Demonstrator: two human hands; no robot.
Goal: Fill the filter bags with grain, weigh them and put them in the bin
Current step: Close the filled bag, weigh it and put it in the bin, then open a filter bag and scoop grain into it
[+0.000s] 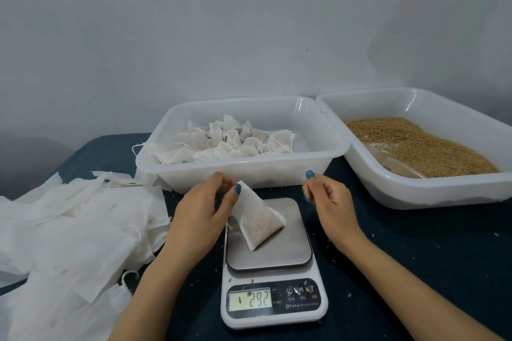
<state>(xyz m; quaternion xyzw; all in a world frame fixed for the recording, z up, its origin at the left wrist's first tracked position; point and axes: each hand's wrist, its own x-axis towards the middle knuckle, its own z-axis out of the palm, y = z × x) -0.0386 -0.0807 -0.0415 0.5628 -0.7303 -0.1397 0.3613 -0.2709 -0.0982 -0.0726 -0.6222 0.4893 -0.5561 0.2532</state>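
Observation:
A filled white filter bag rests on the steel plate of a kitchen scale whose display reads 29.2. My left hand pinches the bag's upper corner between thumb and fingers. My right hand hovers right of the bag with its fingers curled, and whether it holds the bag's drawstring is not visible. Behind the scale stands a white bin with several filled bags. A second white bin at the right holds brown grain.
A heap of empty white filter bags covers the dark blue table at the left. Loose grains lie scattered on the cloth around the scale. A clear scoop lies in the grain bin. A grey wall stands behind.

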